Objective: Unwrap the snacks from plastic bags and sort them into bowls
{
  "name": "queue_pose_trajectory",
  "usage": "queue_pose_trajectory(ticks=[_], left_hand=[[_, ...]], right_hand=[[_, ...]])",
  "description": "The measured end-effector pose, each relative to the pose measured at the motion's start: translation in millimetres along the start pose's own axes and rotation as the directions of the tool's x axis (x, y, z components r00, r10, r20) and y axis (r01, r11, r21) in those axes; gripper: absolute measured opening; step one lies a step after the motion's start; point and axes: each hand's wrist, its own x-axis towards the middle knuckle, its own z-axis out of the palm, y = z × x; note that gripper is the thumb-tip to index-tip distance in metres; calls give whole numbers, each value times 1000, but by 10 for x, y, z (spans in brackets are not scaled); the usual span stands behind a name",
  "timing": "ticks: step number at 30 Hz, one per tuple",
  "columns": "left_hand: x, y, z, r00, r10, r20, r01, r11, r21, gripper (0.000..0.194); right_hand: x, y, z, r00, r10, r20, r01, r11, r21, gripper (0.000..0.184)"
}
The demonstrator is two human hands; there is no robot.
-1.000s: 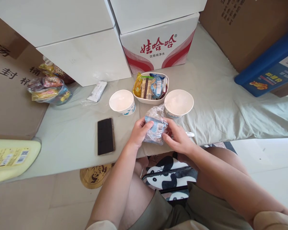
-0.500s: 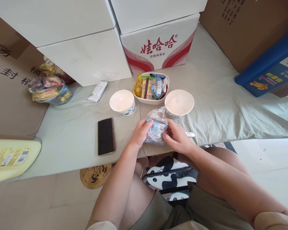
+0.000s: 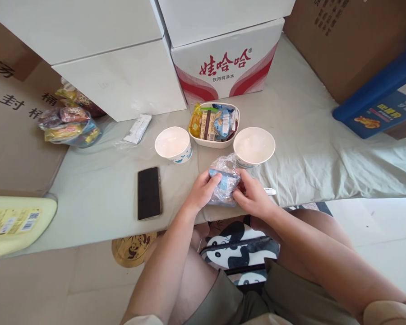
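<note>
Between my two hands is a clear plastic bag (image 3: 219,198) with a light-blue packet (image 3: 228,183) that carries a barcode. My left hand (image 3: 203,190) pinches its left side, thumb on top. On the right side, my right hand (image 3: 253,195) grips the bag with curled fingers; some fingertips are hidden behind it. Just beyond the hands stand two white paper bowls, the left bowl (image 3: 173,142) and the right bowl (image 3: 254,145). Behind and between them sits an oval white tray (image 3: 214,144) of wrapped snacks. A white-handled object (image 3: 269,191) sticks out past my right hand.
A phone (image 3: 149,193) lies left of my hands on the cloth-covered surface. Further left are a white sachet (image 3: 138,129) and a bag of snacks (image 3: 71,126). White boxes (image 3: 223,67) wall the back; a blue container (image 3: 375,108) stands right, a yellow bottle (image 3: 20,223) left.
Both hands and the bag with the packet have shifted slightly to the right. The packet tilts a little differently. The bowls, tray and phone stay in place.
</note>
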Motion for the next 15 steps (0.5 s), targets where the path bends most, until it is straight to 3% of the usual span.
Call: queue_pose_trajectory(ticks=[8, 13, 15], left_hand=[[17, -44, 7, 997, 49, -57, -51, 998, -35, 44], [47, -85, 25, 981, 102, -167, -113, 992, -53, 43], [67, -108, 28, 970, 144, -197, -164, 983, -88, 39]], right_hand=[[-8, -5, -18, 999, -9, -47, 9, 1000, 13, 37], [-10, -3, -6, 966, -59, -250, 65, 998, 17, 24], [-3, 17, 7, 955, -117, -271, 112, 993, -34, 19]])
